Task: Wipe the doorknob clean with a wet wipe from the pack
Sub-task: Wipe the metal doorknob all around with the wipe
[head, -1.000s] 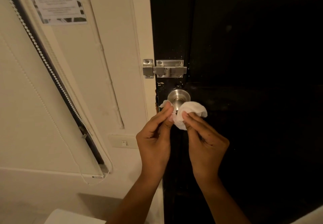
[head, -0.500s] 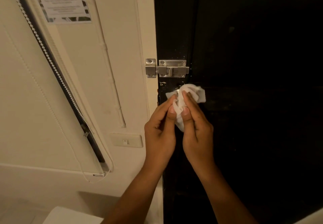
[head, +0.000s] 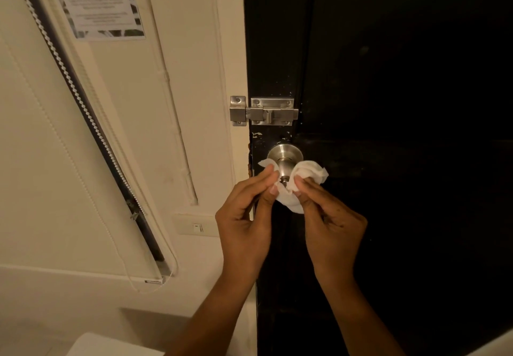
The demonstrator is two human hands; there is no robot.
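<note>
The knob (head: pixel 285 158) is sticking out of the dark door (head: pixel 402 161) toward the viewer. Both hands, left (head: pixel 244 216) and right (head: pixel 330 222), are pinching a wipe (head: pixel 291 197) slung under it, ends upward.

Both hands (head: pixel 288 225) and forearms are bare, no sleeves.

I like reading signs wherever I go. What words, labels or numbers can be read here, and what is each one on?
Paper notice on the wall: several lines of print, too blurred to read.
Small dark tag on the blind's bottom rail: too small to read.
Light switch, door bolt, doorknob, wet wipe: no text visible.
</note>
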